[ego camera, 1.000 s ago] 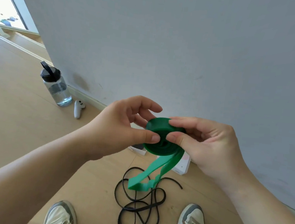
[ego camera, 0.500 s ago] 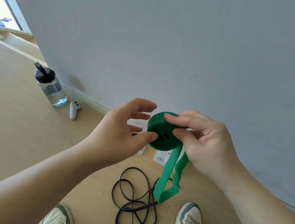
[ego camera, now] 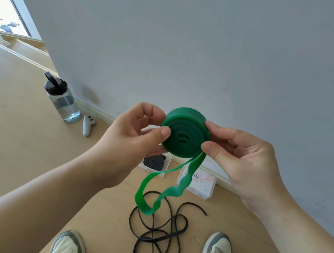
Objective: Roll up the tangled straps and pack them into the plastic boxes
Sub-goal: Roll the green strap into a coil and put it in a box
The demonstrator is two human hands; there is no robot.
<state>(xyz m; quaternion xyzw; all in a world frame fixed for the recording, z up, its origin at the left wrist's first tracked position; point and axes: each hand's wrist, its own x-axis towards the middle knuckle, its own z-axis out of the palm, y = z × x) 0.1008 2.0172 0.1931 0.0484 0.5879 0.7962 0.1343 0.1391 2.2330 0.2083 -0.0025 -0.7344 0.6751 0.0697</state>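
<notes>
— Either side of the flat green rubber strap [ego camera: 183, 135], mostly wound into a coil, the left hand [ego camera: 133, 141] and right hand [ego camera: 245, 158] each pinch its rim in a closed grip. Risks?
— A slack pinch could let the springy turns unwind. The tail dangling below the coil might snag the tangled thin black strap [ego camera: 160, 231].
— Any writing?
— Below the coil sit a clear plastic box [ego camera: 145, 167] holding a black roll and a white plastic box [ego camera: 205, 189]. Its label [ego camera: 197, 176] has blue handwriting, too small to read.

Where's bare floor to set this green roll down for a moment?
Bare wooden floor lies left of the clear water bottle and white controller; a smaller strip right of the tangled black strap. Crowded around the two plastic boxes and between the shoes.
</notes>
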